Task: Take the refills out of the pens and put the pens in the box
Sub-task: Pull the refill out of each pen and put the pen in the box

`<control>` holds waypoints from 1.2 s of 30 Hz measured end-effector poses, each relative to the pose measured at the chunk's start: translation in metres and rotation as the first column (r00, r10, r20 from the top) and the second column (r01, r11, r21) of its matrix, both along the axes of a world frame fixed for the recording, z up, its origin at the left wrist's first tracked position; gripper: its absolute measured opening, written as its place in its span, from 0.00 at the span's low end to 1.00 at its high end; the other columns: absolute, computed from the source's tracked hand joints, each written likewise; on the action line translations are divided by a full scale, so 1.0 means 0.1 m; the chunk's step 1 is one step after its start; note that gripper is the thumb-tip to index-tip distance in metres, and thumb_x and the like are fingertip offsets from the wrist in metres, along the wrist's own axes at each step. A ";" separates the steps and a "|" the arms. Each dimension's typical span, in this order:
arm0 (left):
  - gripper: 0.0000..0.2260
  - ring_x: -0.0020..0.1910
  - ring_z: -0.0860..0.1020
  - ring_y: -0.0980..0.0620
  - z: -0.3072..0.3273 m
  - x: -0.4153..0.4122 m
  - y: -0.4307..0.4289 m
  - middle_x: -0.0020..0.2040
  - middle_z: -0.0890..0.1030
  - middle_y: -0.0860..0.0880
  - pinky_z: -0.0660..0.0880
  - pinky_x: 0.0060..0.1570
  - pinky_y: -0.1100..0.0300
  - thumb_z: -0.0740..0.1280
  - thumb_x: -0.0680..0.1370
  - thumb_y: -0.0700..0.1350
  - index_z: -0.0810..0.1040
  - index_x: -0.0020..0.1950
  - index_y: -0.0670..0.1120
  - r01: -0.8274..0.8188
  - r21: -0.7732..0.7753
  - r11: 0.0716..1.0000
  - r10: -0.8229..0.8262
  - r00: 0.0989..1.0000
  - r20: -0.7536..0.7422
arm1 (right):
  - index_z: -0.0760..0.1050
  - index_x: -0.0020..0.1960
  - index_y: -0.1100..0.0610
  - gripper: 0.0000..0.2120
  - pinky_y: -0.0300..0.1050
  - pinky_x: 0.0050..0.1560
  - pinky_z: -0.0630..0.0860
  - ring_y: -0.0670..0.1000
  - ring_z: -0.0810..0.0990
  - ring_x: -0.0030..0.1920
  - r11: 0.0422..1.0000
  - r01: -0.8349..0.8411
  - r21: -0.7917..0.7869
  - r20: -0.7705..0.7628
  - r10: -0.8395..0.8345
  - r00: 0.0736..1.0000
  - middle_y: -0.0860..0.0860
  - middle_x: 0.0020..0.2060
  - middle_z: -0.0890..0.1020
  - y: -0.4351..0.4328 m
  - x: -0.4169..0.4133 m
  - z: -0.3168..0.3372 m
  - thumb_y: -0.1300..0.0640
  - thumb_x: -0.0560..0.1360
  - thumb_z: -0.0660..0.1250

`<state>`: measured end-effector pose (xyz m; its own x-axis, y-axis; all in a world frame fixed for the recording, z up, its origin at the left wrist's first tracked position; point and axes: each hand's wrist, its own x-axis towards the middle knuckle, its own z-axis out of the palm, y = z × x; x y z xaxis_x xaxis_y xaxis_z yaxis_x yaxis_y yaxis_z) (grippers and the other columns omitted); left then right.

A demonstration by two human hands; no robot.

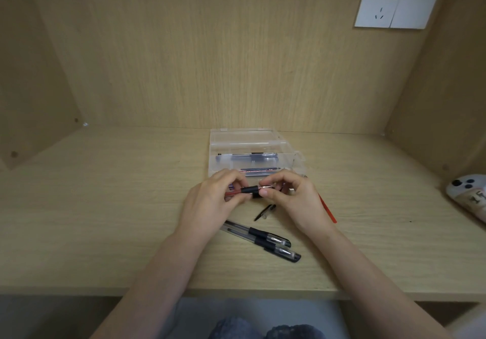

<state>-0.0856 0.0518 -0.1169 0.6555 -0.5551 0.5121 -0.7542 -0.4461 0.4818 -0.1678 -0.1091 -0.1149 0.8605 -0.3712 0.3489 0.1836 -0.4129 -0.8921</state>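
Grey-blue cloth of the person's lap fills the bottom edge, and two bare forearms reach forward from it over the desk, a pale wood-grain laminate. Between the forearms lie two black-capped pens, touching side by side, with clear barrels. Their long axes run on a diagonal, capped ends pointing to the near right. Just beyond them rests a loose black cap, slanted the other way.

The left hand curls its fingers and thumb round the red barrel of the held pen. The right hand pinches the pen's metal tip end between thumb and bent forefinger, its other fingers folded in. The two hands almost meet above the desk, just in front of the box. The pen lies nearly level, its long axis left to right, black grip in the middle and tip to the right.

A thin red rod slants on the desk past the right hand.

The clear plastic box stands open beyond the hands, its lid laid back. A dark pen lies crosswise in it, and a slimmer reddish piece lies in the front part.

At the right edge is a pale object with dark round spots. The same wood panels form the side and back walls, with a white socket plate high on the right.
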 end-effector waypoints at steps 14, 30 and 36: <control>0.05 0.38 0.75 0.62 0.00 0.00 0.01 0.40 0.79 0.60 0.68 0.37 0.70 0.68 0.73 0.55 0.77 0.44 0.56 -0.020 -0.023 1.000 0.020 1.000 0.015 | 0.81 0.39 0.51 0.08 0.31 0.39 0.68 0.41 0.72 0.35 0.996 0.011 0.090 0.058 -0.017 0.998 0.44 0.31 0.78 -0.02 0.05 -0.03 0.63 0.66 0.75; 0.07 0.37 0.75 0.60 0.00 0.00 0.00 0.42 0.80 0.58 0.70 0.38 0.64 0.65 0.75 0.53 0.80 0.45 0.51 -0.094 -0.155 0.983 0.100 0.995 0.028 | 0.81 0.43 0.48 0.05 0.35 0.49 0.69 0.43 0.74 0.46 0.962 0.072 -0.264 -0.111 -0.105 0.988 0.47 0.42 0.77 -0.03 0.04 -0.11 0.51 0.68 0.74; 0.05 0.40 0.75 0.60 -0.02 -0.01 -0.02 0.44 0.80 0.58 0.69 0.38 0.66 0.67 0.75 0.52 0.80 0.46 0.52 -0.043 -0.122 0.992 0.047 0.999 0.024 | 0.82 0.44 0.45 0.05 0.38 0.53 0.67 0.43 0.71 0.53 0.983 0.045 -0.181 -0.024 -0.050 0.998 0.37 0.41 0.82 -0.03 0.02 -0.08 0.50 0.68 0.74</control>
<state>-0.0862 0.0493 -0.1189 0.6633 -0.4578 0.5920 -0.7482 -0.4193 0.5141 -0.1655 -0.1122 -0.1227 0.8538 -0.3454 0.3894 0.1356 -0.5748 -0.8070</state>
